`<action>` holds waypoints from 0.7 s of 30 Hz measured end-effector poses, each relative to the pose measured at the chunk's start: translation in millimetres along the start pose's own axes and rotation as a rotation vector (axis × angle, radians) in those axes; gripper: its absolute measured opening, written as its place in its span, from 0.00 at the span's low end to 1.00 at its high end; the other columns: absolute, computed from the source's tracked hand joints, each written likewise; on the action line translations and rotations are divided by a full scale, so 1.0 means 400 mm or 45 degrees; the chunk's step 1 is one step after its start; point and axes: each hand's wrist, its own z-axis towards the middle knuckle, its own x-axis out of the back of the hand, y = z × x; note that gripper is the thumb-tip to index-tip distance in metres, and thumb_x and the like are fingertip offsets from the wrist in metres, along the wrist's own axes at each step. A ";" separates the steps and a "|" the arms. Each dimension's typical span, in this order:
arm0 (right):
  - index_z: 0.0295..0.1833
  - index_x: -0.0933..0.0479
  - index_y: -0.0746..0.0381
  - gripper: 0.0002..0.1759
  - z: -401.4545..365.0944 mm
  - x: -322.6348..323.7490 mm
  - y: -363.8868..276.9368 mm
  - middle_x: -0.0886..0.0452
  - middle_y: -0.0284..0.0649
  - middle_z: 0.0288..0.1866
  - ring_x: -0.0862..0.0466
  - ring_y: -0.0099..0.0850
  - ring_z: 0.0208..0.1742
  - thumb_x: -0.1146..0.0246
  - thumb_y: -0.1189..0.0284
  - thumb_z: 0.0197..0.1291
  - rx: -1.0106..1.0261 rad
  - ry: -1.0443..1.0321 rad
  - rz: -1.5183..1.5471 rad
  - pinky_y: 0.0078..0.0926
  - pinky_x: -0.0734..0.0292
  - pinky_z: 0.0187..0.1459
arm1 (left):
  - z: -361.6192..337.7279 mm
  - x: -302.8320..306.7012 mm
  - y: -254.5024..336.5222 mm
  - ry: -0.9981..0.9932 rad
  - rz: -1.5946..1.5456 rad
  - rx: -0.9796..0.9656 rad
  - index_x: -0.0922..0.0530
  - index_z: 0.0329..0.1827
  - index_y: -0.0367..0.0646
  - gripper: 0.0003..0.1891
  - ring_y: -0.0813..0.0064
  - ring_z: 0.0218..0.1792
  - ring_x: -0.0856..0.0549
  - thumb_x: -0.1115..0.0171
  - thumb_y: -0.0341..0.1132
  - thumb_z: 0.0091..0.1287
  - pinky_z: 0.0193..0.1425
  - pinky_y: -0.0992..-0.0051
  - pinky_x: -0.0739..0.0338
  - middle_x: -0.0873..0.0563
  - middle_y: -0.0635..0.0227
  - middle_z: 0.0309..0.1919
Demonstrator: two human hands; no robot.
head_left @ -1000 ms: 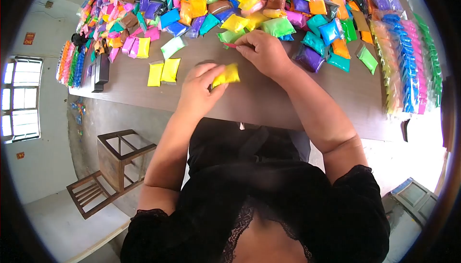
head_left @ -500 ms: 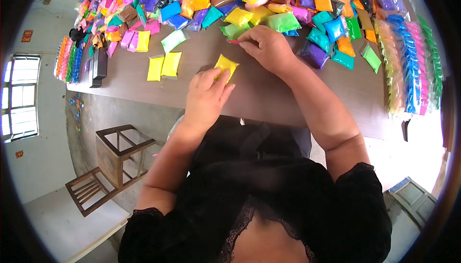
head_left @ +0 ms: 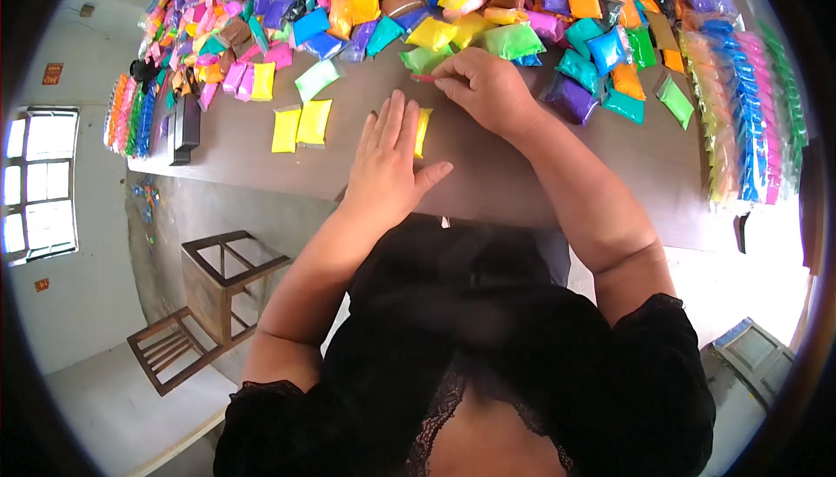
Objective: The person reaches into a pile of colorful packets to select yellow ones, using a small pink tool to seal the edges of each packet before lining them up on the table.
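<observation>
Left hand (head_left: 387, 162) partly hides yellow packet (head_left: 422, 133) (edge shows); packet pile (head_left: 364, 3) beyond.

Brown table (head_left: 492, 185) in front of me. Far side: big multicolour heap of packets (head_left: 361, 7). My side of it: two yellow packets (head_left: 300, 125) side by side, third yellow packet (head_left: 421, 133) flat, part covered by my left hand (head_left: 387, 159). Pale green packet (head_left: 317, 80) near the heap, green one (head_left: 675, 102) off right. Left end — black object (head_left: 185, 129) and coloured packet strips (head_left: 129, 116). Right end — longer strips (head_left: 749, 111), side by side.
</observation>
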 end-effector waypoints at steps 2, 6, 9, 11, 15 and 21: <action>0.45 0.15 0.62 0.08 -0.007 -0.004 0.006 0.15 0.44 0.38 0.15 0.40 0.41 0.31 0.72 0.60 0.002 0.008 -0.006 0.34 0.21 0.44 | 0.008 -0.004 0.000 -0.011 -0.024 -0.010 0.43 0.78 0.29 0.46 0.41 0.78 0.40 0.35 0.54 0.68 0.79 0.46 0.43 0.45 0.40 0.79; 0.45 0.15 0.62 0.09 -0.006 -0.008 0.008 0.16 0.44 0.38 0.15 0.40 0.41 0.31 0.72 0.59 0.064 0.074 0.029 0.34 0.21 0.44 | 0.006 -0.017 0.018 -0.021 -0.019 -0.019 0.39 0.75 0.27 0.46 0.39 0.77 0.40 0.30 0.52 0.64 0.79 0.46 0.43 0.42 0.39 0.78; 0.44 0.15 0.62 0.09 -0.001 0.006 -0.006 0.16 0.44 0.38 0.15 0.40 0.41 0.31 0.72 0.60 -0.041 0.007 0.052 0.34 0.21 0.43 | 0.020 0.002 0.017 0.053 -0.033 -0.039 0.39 0.75 0.27 0.46 0.38 0.77 0.41 0.30 0.52 0.63 0.79 0.45 0.43 0.42 0.39 0.77; 0.45 0.15 0.62 0.08 -0.006 0.001 0.000 0.16 0.44 0.39 0.15 0.40 0.41 0.31 0.72 0.60 -0.045 0.000 0.033 0.34 0.21 0.44 | 0.019 -0.005 0.016 0.092 -0.026 -0.059 0.39 0.75 0.27 0.46 0.38 0.78 0.42 0.29 0.52 0.63 0.79 0.45 0.43 0.42 0.39 0.77; 0.45 0.14 0.61 0.08 0.000 0.003 0.003 0.16 0.43 0.39 0.15 0.40 0.41 0.31 0.73 0.61 0.006 0.037 0.014 0.34 0.21 0.44 | 0.016 -0.020 0.017 0.033 -0.102 -0.028 0.40 0.76 0.29 0.47 0.39 0.78 0.41 0.29 0.51 0.63 0.78 0.46 0.42 0.41 0.39 0.77; 0.45 0.14 0.62 0.08 -0.008 0.005 -0.007 0.16 0.45 0.38 0.16 0.40 0.40 0.31 0.72 0.60 -0.073 0.019 0.026 0.34 0.21 0.43 | -0.018 0.014 -0.036 0.327 -0.312 -0.073 0.28 0.69 0.33 0.32 0.46 0.72 0.29 0.29 0.40 0.65 0.74 0.55 0.32 0.31 0.47 0.73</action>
